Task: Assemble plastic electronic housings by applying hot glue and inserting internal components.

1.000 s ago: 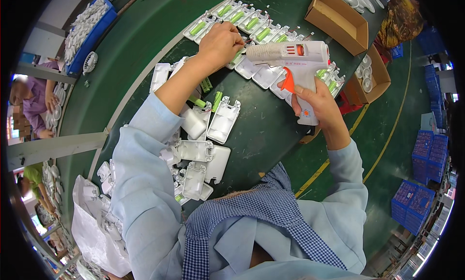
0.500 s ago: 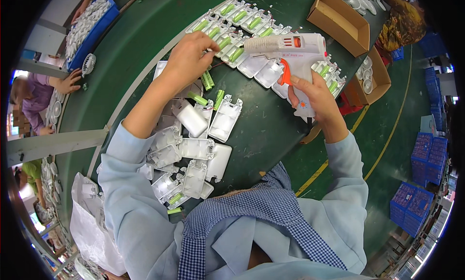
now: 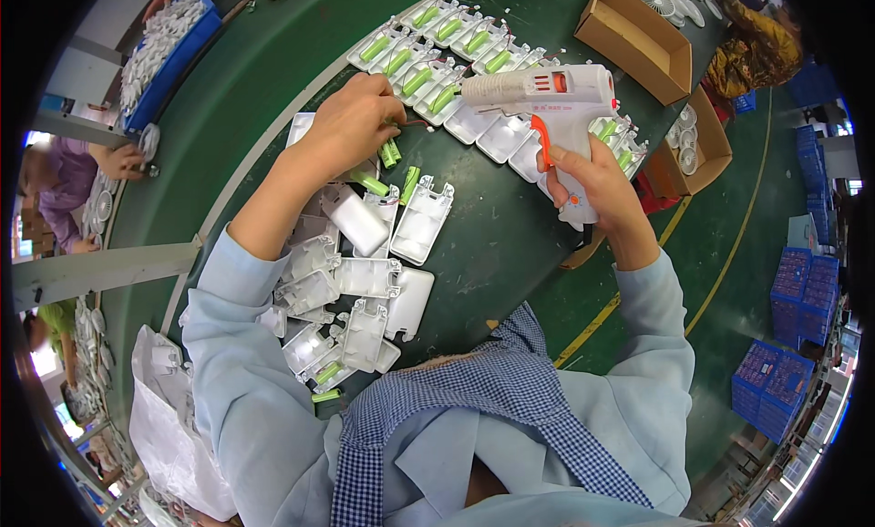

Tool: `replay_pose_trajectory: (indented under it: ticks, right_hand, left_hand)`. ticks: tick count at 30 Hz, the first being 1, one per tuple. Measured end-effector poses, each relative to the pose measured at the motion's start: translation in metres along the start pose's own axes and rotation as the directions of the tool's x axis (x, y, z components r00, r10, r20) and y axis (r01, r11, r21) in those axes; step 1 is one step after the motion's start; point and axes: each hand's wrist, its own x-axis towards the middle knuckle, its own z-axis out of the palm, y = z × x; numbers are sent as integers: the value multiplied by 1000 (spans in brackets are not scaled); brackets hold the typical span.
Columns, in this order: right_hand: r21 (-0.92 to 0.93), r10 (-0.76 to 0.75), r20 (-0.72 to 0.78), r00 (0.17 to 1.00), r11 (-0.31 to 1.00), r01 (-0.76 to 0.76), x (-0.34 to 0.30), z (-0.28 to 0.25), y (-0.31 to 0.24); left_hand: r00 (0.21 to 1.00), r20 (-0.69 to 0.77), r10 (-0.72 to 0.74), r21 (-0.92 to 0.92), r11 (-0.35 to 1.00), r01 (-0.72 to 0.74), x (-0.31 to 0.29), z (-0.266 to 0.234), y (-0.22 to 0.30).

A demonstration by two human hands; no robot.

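Observation:
My right hand grips a white hot glue gun, its fingers around the handle by the orange trigger. The nozzle points left, over rows of white plastic half-shells. Green cylindrical batteries with thin wires lie in many of those shells. On the left, my left hand is closed, fingertips pinched on a green battery mostly hidden by the fingers; a red wire sticks out beside them. Loose green batteries lie just below that hand. Nearer me is a heap of white shells, some overlapping.
Cardboard boxes stand at the far right of the green table, one holding white round grilles. A white plastic bag hangs at lower left. Across the left side, a co-worker in purple sits near a blue bin of white parts.
My left hand has drawn slightly down from the shell rows, and the red wire now shows beside its fingers. The glue gun has barely shifted. The co-worker's hand at left has moved.

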Motion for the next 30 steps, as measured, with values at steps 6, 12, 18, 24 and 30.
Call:
replay_pose_trajectory:
  ticks: [6, 12, 18, 24, 30]
  right_hand:
    - [-26, -39, 7, 999, 999, 39, -9, -4, -2]
    - [31, -14, -8, 1000, 999, 14, -28, -13, -3]
    - [-45, -22, 5, 1000, 999, 22, -33, -18, 1]
    - [-136, 29, 56, 998, 990, -21, -36, -16, -4]
    - [-126, 9, 41, 999, 992, -4, -34, -19, -1]
  left_hand:
    - [991, -78, 105, -139, 984, -115, 3, 0, -17]
    - [988, -129, -82, -660, 751, -24, 3, -6, 0]
    - [984, -10, -179, -559, 817, 143, 9, 5, 37]
    - [985, -166, -40, -360, 933, -23, 7, 28, 39]
    - [997, -1, -73, -222, 972, 71, 7, 24, 42]
